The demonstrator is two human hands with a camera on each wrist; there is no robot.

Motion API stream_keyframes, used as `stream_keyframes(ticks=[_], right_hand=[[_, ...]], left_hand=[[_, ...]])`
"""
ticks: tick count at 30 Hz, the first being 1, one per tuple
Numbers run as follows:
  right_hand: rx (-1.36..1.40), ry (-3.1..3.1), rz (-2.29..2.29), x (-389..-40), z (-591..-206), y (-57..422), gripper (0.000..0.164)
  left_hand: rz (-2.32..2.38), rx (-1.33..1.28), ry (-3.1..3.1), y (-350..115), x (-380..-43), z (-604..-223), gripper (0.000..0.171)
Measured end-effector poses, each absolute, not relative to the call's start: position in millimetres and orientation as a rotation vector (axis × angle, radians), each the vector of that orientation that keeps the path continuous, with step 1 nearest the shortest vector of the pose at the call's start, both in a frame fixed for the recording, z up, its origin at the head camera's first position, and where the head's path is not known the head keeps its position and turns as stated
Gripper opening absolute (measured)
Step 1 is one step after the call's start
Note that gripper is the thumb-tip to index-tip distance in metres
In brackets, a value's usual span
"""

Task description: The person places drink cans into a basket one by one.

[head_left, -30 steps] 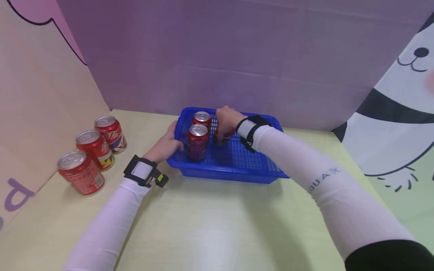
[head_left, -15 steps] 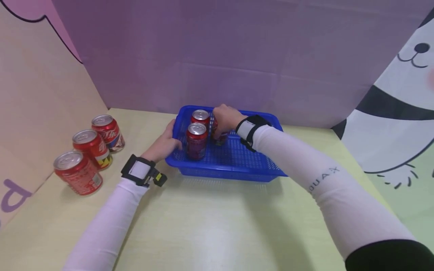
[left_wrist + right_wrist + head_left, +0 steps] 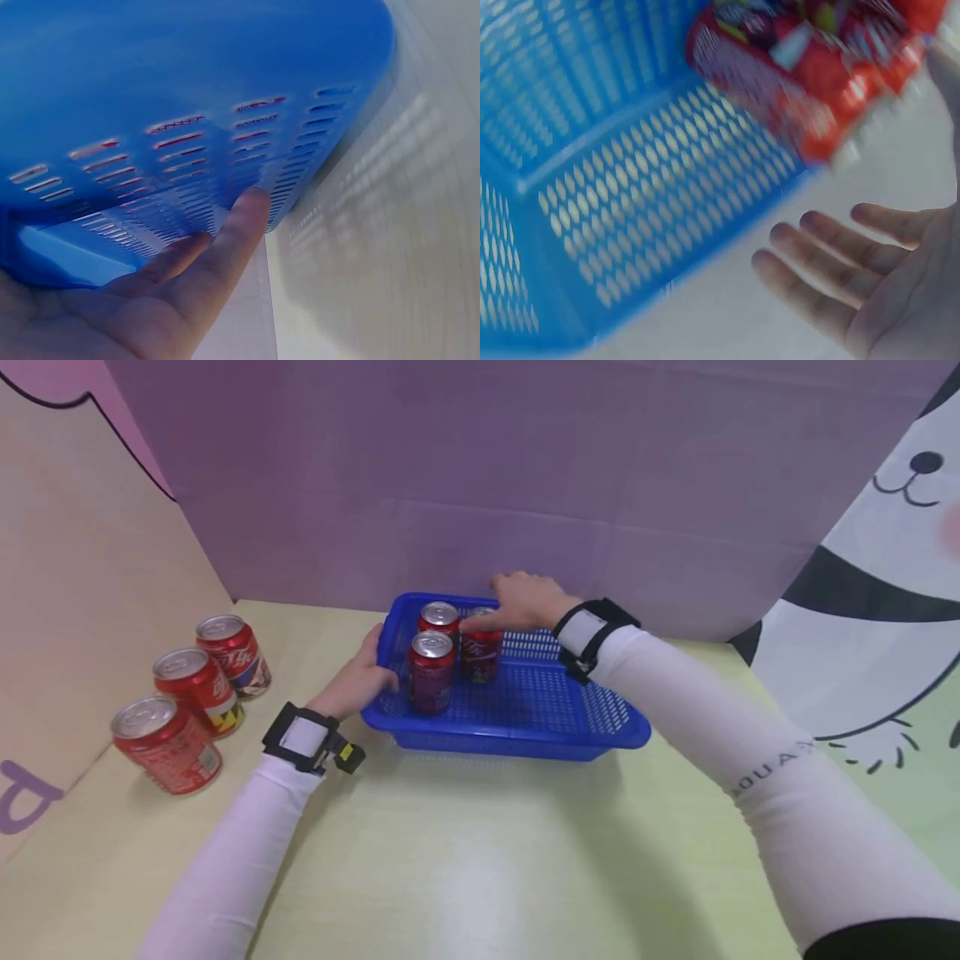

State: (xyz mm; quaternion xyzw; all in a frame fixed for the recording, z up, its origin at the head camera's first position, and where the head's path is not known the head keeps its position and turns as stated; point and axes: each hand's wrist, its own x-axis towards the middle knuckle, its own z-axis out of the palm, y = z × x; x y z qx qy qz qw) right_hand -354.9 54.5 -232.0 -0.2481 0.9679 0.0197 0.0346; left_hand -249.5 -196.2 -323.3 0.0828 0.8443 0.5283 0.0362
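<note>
In the head view, a blue plastic basket (image 3: 495, 731) holds three red soda cans at its left end. One can (image 3: 431, 681) stands in front, another can (image 3: 438, 614) behind it, and a third can (image 3: 480, 656) beside them to the right. My left hand (image 3: 356, 681) grips the basket's left end, thumb over the rim; in the left wrist view its fingers (image 3: 232, 244) lie against the slotted outer wall. My right hand (image 3: 528, 602) hovers over the back rim, thumb overlapping the third can's top. The right wrist view shows its fingers (image 3: 840, 270) spread and holding nothing.
Outside the basket on the left, three more red cans stand in a row on the pale table: a near can (image 3: 168, 747), a middle can (image 3: 198, 689) and a far can (image 3: 234, 652). A purple wall (image 3: 450, 485) rises close behind the basket.
My right hand has let go of the third can, leaving it upright beside the other two, and has lifted up and to the right with its fingers opening. The left hand keeps its grip.
</note>
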Motion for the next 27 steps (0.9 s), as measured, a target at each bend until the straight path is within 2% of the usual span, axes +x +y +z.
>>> stream_keyframes(ticks=[3, 7, 11, 14, 18, 21, 25, 27], right_hand=[[-0.709, 3.04, 0.076, -352, -209, 79, 0.099], [-0.598, 3.141, 0.052, -341, -187, 122, 0.075], [-0.434, 3.078, -0.207, -326, -186, 168, 0.053], [-0.318, 2.918, -0.42, -319, -200, 195, 0.048], [-0.26, 2.752, -0.573, -312, -228, 220, 0.055], [-0.264, 2.682, -0.688, -306, -250, 231, 0.069], [-0.25, 2.659, -0.899, -297, -278, 230, 0.087], [-0.24, 2.671, -0.987, -291, -289, 222, 0.085]], left_hand=[[1.621, 0.246, 2.598, -198, -250, -322, 0.101], [1.621, 0.234, 2.586, -201, -249, -321, 0.1], [1.605, 0.235, 2.581, -204, -249, -321, 0.1], [1.6, 0.227, 2.59, -209, -248, -321, 0.1], [1.612, 0.221, 2.592, -216, -247, -321, 0.101], [1.614, 0.219, 2.59, -219, -246, -320, 0.102], [1.623, 0.222, 2.587, -223, -245, -319, 0.102], [1.629, 0.231, 2.584, -224, -245, -319, 0.102]])
